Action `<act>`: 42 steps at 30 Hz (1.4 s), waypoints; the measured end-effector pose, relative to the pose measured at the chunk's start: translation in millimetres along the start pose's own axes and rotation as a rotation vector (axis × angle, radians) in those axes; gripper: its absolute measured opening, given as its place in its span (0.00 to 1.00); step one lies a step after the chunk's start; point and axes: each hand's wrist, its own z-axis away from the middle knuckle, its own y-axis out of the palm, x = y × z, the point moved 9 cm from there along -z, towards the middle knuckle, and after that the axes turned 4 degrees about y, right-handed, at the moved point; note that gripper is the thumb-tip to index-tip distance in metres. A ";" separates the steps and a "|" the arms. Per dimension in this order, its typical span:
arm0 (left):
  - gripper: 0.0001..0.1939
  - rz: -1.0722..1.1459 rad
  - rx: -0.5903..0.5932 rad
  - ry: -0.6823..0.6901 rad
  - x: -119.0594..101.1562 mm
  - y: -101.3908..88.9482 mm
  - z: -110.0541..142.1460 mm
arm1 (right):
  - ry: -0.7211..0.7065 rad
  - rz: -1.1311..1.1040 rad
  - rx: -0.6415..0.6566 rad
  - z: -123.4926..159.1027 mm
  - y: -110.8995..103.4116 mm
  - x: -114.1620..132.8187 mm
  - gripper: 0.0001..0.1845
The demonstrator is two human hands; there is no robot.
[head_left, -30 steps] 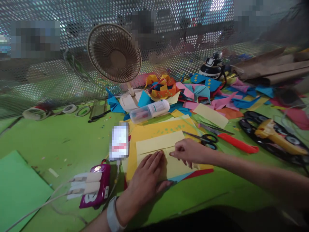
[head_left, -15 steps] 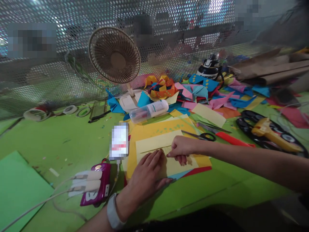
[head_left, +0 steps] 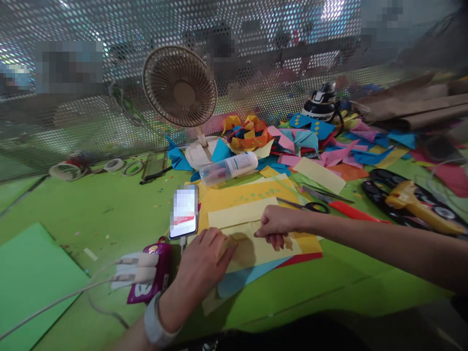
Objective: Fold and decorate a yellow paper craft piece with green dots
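My left hand (head_left: 205, 257), with a pale band on its wrist, is above the left part of a pale yellow paper (head_left: 243, 209) that has a crease or fold line across it. Its fingers are bent and the thumb lies close to them; whatever is between them is hidden. Curled almost into a fist, my right hand (head_left: 280, 222) rests on the same paper, thumb and index tip near the crease. I cannot see anything in it. Yellow paper (head_left: 234, 192) lies beneath, with a blue sheet (head_left: 237, 282) and a red sheet (head_left: 302, 258) showing at the front.
Scissors (head_left: 316, 207) lie behind my right forearm. A phone (head_left: 184, 212) and purple power bank (head_left: 153, 278) are at left. Behind stand a fan (head_left: 183, 92), a fallen clear bottle (head_left: 229, 169), folded paper pieces (head_left: 252, 131) and a black bottle (head_left: 321, 105). A tape dispenser (head_left: 417, 204) is at right.
My left hand has moved left from the middle of the paper, and its fingers have curled. More of the blue sheet shows. My right hand stays in place on the paper.
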 end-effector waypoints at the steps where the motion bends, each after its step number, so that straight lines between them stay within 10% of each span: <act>1: 0.22 0.090 0.059 -0.087 4.1 4.3 -4.9 | -0.003 0.006 0.000 0.1 0.0 0.5 0.19; 6: 0.25 0.712 0.442 -0.335 -4.1 54.7 -22.2 | -0.017 0.018 0.000 1.2 1.0 3.0 0.16; 12: 0.26 0.930 0.570 -0.425 -4.0 78.7 -27.7 | -0.009 0.015 0.000 2.1 1.6 4.2 0.17; 42: 0.24 0.955 0.461 -0.591 27.5 50.8 2.3 | -0.138 0.013 -0.127 3.5 -6.3 -3.3 0.19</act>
